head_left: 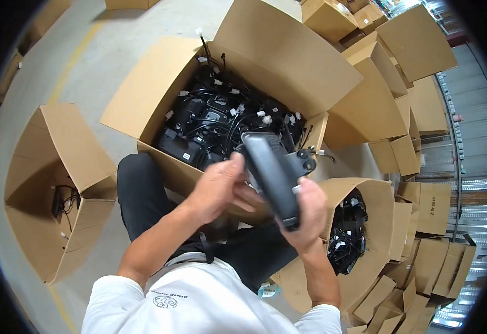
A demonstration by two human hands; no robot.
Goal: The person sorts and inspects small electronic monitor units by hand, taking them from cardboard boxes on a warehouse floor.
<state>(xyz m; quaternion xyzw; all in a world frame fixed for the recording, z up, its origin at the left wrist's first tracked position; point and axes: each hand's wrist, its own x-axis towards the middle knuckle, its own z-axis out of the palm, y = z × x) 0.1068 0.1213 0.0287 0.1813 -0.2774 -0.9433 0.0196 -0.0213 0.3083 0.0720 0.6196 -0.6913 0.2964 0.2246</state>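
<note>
Above my lap is a long black plastic housing (270, 177), tilted, with a rounded smooth face and a small black bracket with holes (305, 161) on its right side. My right hand (307, 214) grips its lower end, the thumb along the edge. At the upper left side, my left hand (218, 186) holds the housing's edge with the thumb, its fingers slightly blurred underneath. Just beyond stands an open cardboard box (168, 158) filled with similar black units (182, 146), black cables and white connectors (267, 119).
To my left, an open carton (29, 234) contains a small black part with cables (65, 203). Another open carton (380, 217) at my right holds black cabled parts (346, 234). Several empty-looking cartons (388, 303) are piled at the far right. A yellow line (76, 55) crosses the floor.
</note>
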